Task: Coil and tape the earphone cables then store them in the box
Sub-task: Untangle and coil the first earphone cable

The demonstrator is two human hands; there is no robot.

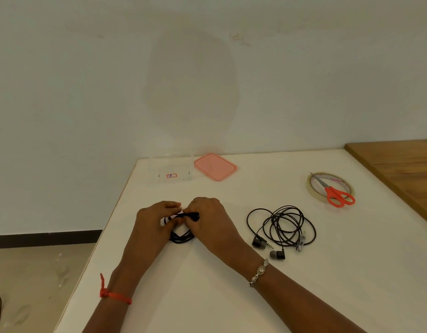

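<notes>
A coiled black earphone cable (181,236) lies on the white table (207,296) between my hands. My left hand (154,222) and my right hand (208,218) both pinch its upper part with curled fingers; the top of the coil is partly hidden by them. A second black earphone cable (283,227) lies loosely looped to the right, its earbuds and plug at its near side. A clear plastic box (170,170) with a small red label stands at the far table edge. Its pink lid (214,167) lies beside it on the right.
A roll of clear tape (331,185) sits at the right with red-handled scissors (337,194) lying across it. A wooden surface (404,169) adjoins the table on the far right. The table's left edge drops to the floor. A white wall stands behind.
</notes>
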